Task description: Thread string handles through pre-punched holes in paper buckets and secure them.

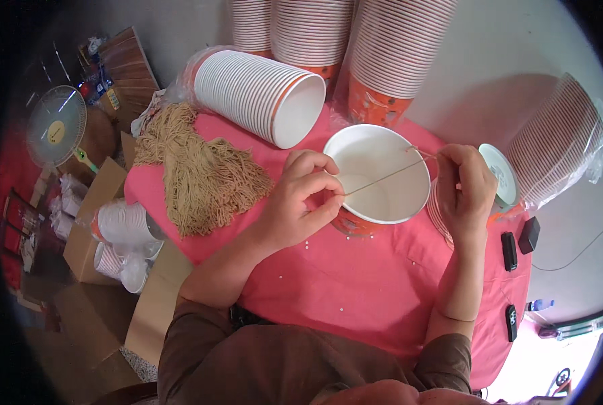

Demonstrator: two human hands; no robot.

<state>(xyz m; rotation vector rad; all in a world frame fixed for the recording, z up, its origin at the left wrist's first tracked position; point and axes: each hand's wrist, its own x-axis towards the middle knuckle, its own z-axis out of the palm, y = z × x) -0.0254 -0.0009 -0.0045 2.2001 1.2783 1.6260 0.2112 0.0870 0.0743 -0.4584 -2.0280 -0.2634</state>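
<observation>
A thin tan string (382, 180) is stretched taut across the mouth of a large white paper bucket (355, 162) with an orange outside. My left hand (298, 199) pinches one end between thumb and forefinger, just left of the bucket's rim. On the other side, my right hand (469, 185) is closed on the string near the right rim. A short pinkish loop of the string stands up beside the right fingers. A thick bundle of similar tan strings (207, 175) lies on the pink cloth to the left of the bucket.
Nested white buckets (254, 94) lie on their side behind; tall stacks (403, 50) rise at the back. Bagged paper lids (555, 142) lean at right, near a round white container (499, 174). Black objects (509, 251) rest along the right edge. A cardboard box (99, 223) stands left.
</observation>
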